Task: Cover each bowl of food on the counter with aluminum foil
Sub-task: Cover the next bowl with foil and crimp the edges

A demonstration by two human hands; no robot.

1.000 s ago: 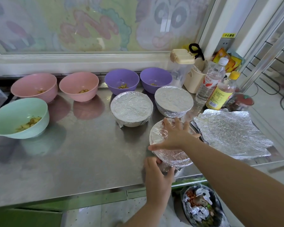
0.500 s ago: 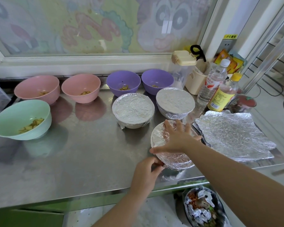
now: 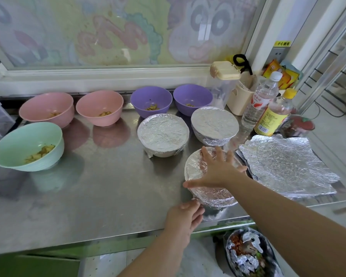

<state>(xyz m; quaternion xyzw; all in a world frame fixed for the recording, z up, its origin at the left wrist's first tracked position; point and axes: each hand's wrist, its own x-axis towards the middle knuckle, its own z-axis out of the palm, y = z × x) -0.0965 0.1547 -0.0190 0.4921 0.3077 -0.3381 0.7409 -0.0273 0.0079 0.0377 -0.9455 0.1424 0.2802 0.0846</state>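
The right hand (image 3: 218, 170) lies flat on top of the front bowl (image 3: 210, 194), lower centre-right of the frame and close to the front edge of the counter (image 3: 108, 196). Its grip is wide: the fingers are spread and straight and the thumb reaches left along the rim, pressing the foil lid down and holding nothing. The left hand (image 3: 185, 216) sits just below and left of that bowl, its curled fingertips touching the crinkled foil skirt low on the bowl's wall. I cannot tell whether that grip pinches the foil or only pushes it in. The skirt lies up and to the right of the left fingers, on the bowl's near side, so the left hand is the nearer one for tucking while the right pins the bowl from above. The foil looks snug over the top, so this bowl seems nearly done. Just behind it stand the left covered bowl (image 3: 163, 134) and the right covered bowl (image 3: 214, 121). Five bowls are uncovered: the left purple bowl (image 3: 151, 99) and right purple bowl (image 3: 192, 97) behind those, the left pink bowl (image 3: 46, 108) and right pink bowl (image 3: 99, 106) at upper left, and the mint-green bowl (image 3: 27, 144) at far left. The foil sheets (image 3: 284, 162) lie flat to the right of the front bowl, nearer the right hand.
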